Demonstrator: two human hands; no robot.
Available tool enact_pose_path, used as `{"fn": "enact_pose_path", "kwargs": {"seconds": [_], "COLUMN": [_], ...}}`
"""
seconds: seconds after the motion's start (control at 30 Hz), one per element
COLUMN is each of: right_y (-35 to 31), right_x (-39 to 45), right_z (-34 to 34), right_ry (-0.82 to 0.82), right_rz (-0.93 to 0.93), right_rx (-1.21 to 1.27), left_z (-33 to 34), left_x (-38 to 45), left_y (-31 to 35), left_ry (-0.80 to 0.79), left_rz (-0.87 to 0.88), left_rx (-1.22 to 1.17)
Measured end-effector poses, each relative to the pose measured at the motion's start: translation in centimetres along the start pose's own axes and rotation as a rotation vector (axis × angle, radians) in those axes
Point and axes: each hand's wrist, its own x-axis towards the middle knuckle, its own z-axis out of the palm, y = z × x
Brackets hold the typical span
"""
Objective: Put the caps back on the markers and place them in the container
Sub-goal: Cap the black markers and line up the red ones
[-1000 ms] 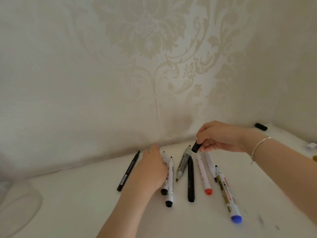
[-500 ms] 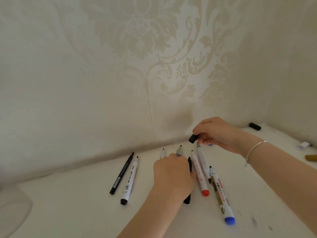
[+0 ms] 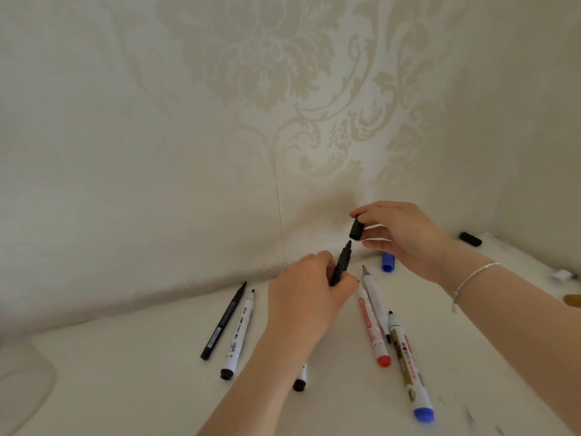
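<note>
At the far left edge of the surface (image 3: 125, 357) a pale rounded shape (image 3: 22, 382) shows faintly; it may be the container, but it is too washed out to tell. Moving right, a thin black pen (image 3: 224, 320) and a white marker with a black end (image 3: 239, 332) lie side by side, uncapped tips pointing to the far wall. Next comes the left hand (image 3: 306, 297), its fingers curled round a black marker (image 3: 341, 262) that is lifted off the surface; the barrel slants up and to the far right, bare tip uppermost. Just beyond that tip, up and to the right with a small gap between, the right hand (image 3: 405, 237) pinches a black cap (image 3: 356, 229) between thumb and forefinger, open mouth facing down and left toward the tip. Cap and marker seem nearly on one line, so the coming move looks like a short slide of the cap down along the marker's long axis, with the right hand the nearer one to close the gap. Below the hands a red-ended marker (image 3: 372, 330), a grey-tipped white marker (image 3: 375, 302) and a blue-ended marker (image 3: 408, 363) lie uncapped, fanned toward the near right. A blue cap (image 3: 388, 262) lies by the wall under the right hand, and another black cap (image 3: 470, 239) sits well apart at the far right corner.
</note>
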Motion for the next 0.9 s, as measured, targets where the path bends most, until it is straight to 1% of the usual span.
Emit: {"fn": "enact_pose_path", "kwargs": {"seconds": [0.13,0.3,0.43,0.53,0.67,0.77,0.9], "right_y": [-0.3,-0.6,-0.6,-0.6,-1.2,-1.8,-2.8], "right_x": [-0.2,-0.3,-0.6,-0.9,-1.2,-1.3,-1.7], "right_z": [0.5,0.7,1.1,1.2,1.3,1.4,1.6], "right_ry": [-0.038,-0.028,-0.078,-0.136,-0.176,-0.177,-0.231], "right_rz": [-0.009,-0.028,-0.013,0.005,-0.005,-0.025,-0.022], "right_rx": [0.002,-0.022,-0.052,-0.041,-0.034,-0.037,-0.113], "left_z": [-0.1,-0.2,-0.3,0.0,0.4,0.1,-0.2], "left_x": [0.0,-0.1,0.0,0.1,0.0,-0.1,-0.6], "left_y": [-0.2,-0.4,-0.5,-0.7,-1.0,-0.8,-0.1], "left_ry": [0.011,0.028,0.038,0.034,0.028,0.093,0.187], "left_rz": [0.001,-0.001,0.008,0.010,-0.013,0.015,0.026], "left_rx": [-0.032,-0.082,-0.107,-0.210,-0.455,-0.479,-0.568]}}
